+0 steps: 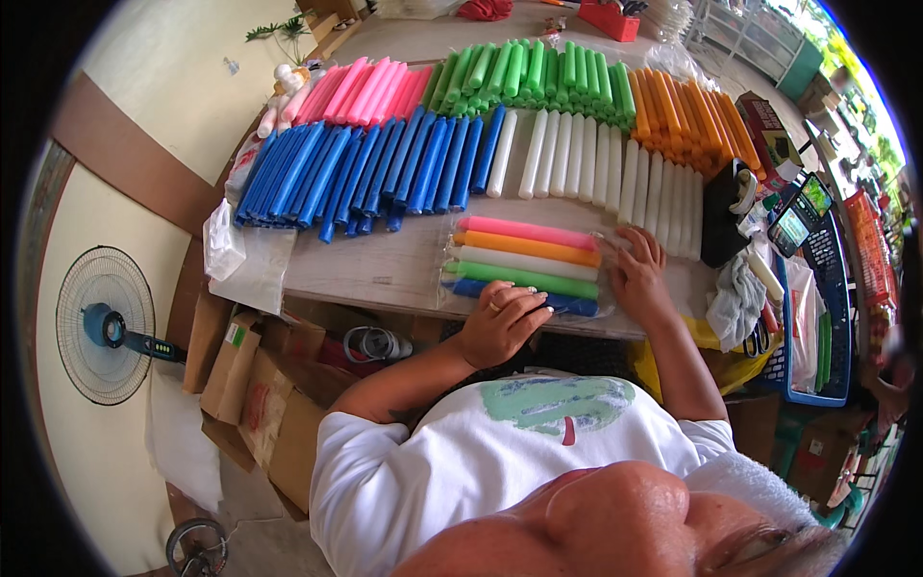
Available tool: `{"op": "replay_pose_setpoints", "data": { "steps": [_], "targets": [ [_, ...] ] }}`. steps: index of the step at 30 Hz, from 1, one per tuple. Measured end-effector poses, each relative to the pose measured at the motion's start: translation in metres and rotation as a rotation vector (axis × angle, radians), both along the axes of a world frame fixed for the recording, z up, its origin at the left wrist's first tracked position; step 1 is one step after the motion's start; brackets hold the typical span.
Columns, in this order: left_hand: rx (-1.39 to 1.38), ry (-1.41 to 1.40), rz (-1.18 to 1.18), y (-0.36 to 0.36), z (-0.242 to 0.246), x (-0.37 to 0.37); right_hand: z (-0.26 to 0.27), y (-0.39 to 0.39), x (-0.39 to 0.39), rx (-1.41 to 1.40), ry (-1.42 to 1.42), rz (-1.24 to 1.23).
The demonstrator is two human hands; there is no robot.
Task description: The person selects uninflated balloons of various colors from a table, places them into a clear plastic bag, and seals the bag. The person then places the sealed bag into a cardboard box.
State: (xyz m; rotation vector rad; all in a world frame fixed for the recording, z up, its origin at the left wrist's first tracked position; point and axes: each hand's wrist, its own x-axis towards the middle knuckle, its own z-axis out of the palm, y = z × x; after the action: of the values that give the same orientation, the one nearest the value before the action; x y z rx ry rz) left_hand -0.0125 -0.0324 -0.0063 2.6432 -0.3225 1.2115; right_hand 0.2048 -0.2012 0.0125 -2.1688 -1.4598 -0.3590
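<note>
A clear plastic bag lies flat on the table before me, holding a row of candles. From far to near they are a pink candle, an orange candle, a white candle, a green candle and a blue candle. My left hand rests over the near side of the bag, fingers on the blue candle, its thumb hidden. At the bag's right end, my right hand touches the loose plastic with bent fingers. Whether it pinches the film is unclear.
Beyond the bag lie blue candles, white candles, pink candles, green candles and orange candles. A blue basket and phone are at right. Cardboard boxes and a fan stand left.
</note>
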Motion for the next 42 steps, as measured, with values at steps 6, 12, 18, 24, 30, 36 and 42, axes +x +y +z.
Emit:
{"op": "replay_pose_setpoints", "data": {
  "steps": [6, 12, 18, 24, 30, 36, 42],
  "targets": [
    [-0.276, 0.109, -0.129, -0.006, 0.055, 0.004, 0.002, 0.0, -0.001, -0.025, -0.017, 0.001],
    [-0.226, -0.037, -0.589, -0.042, 0.179, -0.019, -0.003, -0.001, 0.0, 0.012, -0.013, -0.011],
    [-0.339, -0.407, -0.725, -0.074, 0.194, -0.022, 0.002, 0.001, -0.003, 0.01, 0.031, -0.024],
    [-0.299, -0.361, -0.697, -0.069, 0.196, -0.024, 0.001, -0.002, -0.002, -0.025, 0.041, -0.032],
    [-0.269, -0.076, -0.405, -0.043, 0.151, -0.008, -0.006, -0.002, 0.003, -0.037, 0.02, -0.031],
    [0.002, 0.097, -0.052, 0.01, 0.036, -0.017, -0.004, -0.003, 0.002, -0.022, 0.017, -0.024],
    [0.113, 0.105, 0.1, 0.03, 0.005, -0.03, -0.007, -0.002, 0.006, 0.026, -0.007, -0.014]
  ]
}}
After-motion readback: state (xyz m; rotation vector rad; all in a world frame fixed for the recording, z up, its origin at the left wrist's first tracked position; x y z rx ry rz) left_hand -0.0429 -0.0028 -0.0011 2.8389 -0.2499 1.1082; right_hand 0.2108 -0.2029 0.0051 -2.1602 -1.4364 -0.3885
